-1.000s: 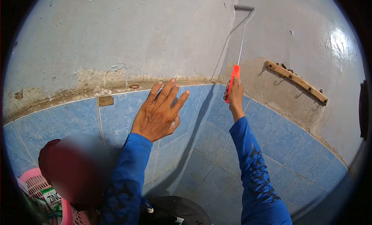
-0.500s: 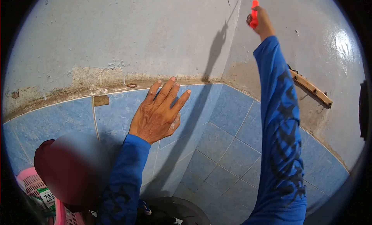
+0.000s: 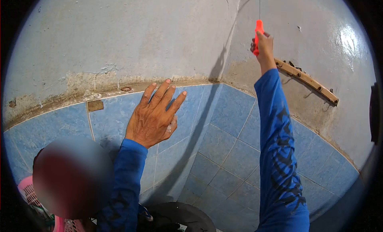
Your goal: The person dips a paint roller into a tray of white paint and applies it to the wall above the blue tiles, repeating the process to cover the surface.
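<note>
My right hand (image 3: 263, 47) is closed round a bright orange-red handle (image 3: 258, 36), raised in front of the grey wall near the corner. A thin metal rod (image 3: 260, 8) runs up from this handle and leaves the view at the top, so the tool's far end is hidden. My left hand (image 3: 153, 116) is open with fingers spread, its palm towards the blue wall tiles (image 3: 115, 116). Its fingertips reach the ledge (image 3: 139, 88) along the top of the tiles, and nothing is in it.
A wooden hook rack (image 3: 307, 78) hangs on the right wall beside my forearm. At the lower left is a person's head (image 3: 72, 180), close to my left sleeve, with a pink basket (image 3: 28, 190) behind. A round dark surface (image 3: 187, 216) lies at the bottom.
My right hand has come down with the orange-red handle, showing more of the rod. The left hand keeps its place at the ledge while the view shifts slightly.
</note>
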Tool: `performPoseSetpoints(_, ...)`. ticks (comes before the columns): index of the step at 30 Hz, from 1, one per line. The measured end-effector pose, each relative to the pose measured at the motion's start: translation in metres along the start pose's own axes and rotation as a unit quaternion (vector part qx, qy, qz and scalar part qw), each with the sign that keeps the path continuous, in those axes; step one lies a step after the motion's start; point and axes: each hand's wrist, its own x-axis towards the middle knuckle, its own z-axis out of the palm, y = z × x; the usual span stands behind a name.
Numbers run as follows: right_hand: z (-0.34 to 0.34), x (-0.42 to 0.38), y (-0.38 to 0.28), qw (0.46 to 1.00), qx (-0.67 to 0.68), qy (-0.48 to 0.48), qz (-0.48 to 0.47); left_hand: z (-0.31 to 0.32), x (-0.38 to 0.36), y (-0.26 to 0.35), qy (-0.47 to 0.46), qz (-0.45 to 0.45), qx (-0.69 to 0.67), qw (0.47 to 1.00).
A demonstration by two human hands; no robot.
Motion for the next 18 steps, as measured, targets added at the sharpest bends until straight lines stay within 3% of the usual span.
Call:
performPoseSetpoints(2, 0.003, -0.004, -0.002, 0.999, -0.011, 0.041, 0.005, -0.002, -0.001, -0.002, -0.003, -0.001, -0.003, 1.0)
performPoseSetpoints(6, 0.018, 0.073, -0.036, 0.997, -0.041, -0.019, -0.063, -0.002, 0.0, -0.001, -0.005, 0.0, -0.008, 1.0)
performPoseSetpoints(11, 0.064, 0.122, -0.102, 0.998, -0.006, 0.055, 0.009, -0.001, 0.001, -0.001, -0.013, -0.014, -0.007, 1.0)
performPoseSetpoints(13, 0.069, 0.118, -0.09, 0.997, -0.034, 0.066, -0.007, 0.0, 0.0, 0.0, -0.013, -0.011, -0.005, 1.0)
performPoseSetpoints(15, 0.058, 0.097, -0.074, 0.991, -0.091, 0.057, -0.082, 0.0, -0.001, -0.001, -0.011, -0.009, -0.007, 1.0)
performPoseSetpoints(18, 0.039, 0.064, -0.054, 0.989, -0.119, 0.055, -0.073, 0.0, -0.003, -0.002, 0.0, -0.005, -0.011, 1.0)
